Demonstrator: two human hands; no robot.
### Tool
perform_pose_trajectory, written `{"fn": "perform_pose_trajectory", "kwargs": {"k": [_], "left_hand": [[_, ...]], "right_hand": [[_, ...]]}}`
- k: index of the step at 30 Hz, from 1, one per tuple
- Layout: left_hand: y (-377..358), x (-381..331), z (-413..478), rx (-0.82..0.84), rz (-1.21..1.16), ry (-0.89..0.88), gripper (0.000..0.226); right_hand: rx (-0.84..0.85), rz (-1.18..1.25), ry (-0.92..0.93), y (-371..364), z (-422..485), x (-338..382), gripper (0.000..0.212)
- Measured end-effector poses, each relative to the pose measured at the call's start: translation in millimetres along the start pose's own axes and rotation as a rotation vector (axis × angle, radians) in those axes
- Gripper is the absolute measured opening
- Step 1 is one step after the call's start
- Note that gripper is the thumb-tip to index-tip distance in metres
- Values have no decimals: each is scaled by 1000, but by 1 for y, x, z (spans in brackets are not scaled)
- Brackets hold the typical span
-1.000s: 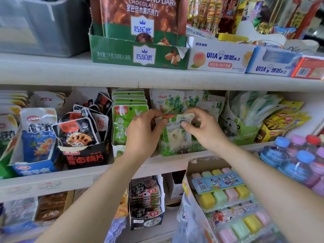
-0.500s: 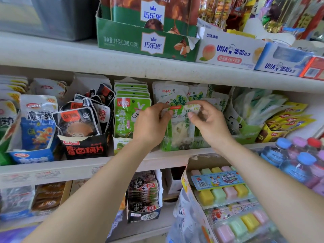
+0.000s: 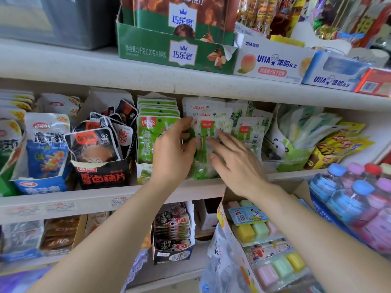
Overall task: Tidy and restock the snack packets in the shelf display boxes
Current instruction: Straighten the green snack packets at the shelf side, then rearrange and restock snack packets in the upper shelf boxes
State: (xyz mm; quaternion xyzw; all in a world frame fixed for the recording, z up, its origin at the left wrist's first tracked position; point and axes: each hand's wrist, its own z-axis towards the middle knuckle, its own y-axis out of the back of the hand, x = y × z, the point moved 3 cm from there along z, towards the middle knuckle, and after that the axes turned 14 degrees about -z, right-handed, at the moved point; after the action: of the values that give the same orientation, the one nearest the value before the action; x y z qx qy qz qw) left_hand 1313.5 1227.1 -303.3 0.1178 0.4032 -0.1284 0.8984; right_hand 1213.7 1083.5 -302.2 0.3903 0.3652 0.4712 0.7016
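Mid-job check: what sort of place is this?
Most likely a small shop's snack aisle: stacked white shelves with label strips, torn-open display boxes full of snack packets, and wrapped drink bottles at right. The left hand pinches a green packet.

Seaweed packets (image 3: 148,140) left of bamboo-shoot packets (image 3: 208,142), both on middle shelf (image 3: 105,197).

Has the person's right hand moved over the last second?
Yes. The right hand has dropped from the green packet's top edge toward the middle shelf lip, its fingers now straight against the packet's front.
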Motion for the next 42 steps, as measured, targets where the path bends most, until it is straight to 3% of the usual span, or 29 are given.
{"fn": "perform_pose_trajectory", "kwargs": {"k": [4, 10, 13, 17, 20, 25, 28, 33, 42], "left_hand": [[23, 1, -19, 86, 176, -87, 40], [55, -8, -52, 181, 280, -89, 29], [72, -13, -72, 229, 297, -37, 28], [97, -17, -103, 345, 361, 107, 26], [119, -26, -127, 381, 437, 197, 22], [155, -48, -162, 343, 474, 254, 15], [179, -62, -183, 304, 471, 300, 23], [210, -82, -200, 169, 503, 300, 19], [263, -126, -207, 93, 656, 360, 23]], "right_hand": [[272, -28, -72, 0, 9, 4, 55], [420, -74, -80, 15, 18, 10, 57], [385, -81, -110, 24, 11, 19, 57], [140, -75, -105, 45, -16, 45, 51], [90, 0, -45, 64, -41, 72, 41], [138, 50, -6, 91, -83, 113, 37], [165, 52, 0, 100, -99, 136, 35], [248, 177, 51, 105, -112, 176, 39], [237, 351, 173, 102, -115, 234, 40]]}}
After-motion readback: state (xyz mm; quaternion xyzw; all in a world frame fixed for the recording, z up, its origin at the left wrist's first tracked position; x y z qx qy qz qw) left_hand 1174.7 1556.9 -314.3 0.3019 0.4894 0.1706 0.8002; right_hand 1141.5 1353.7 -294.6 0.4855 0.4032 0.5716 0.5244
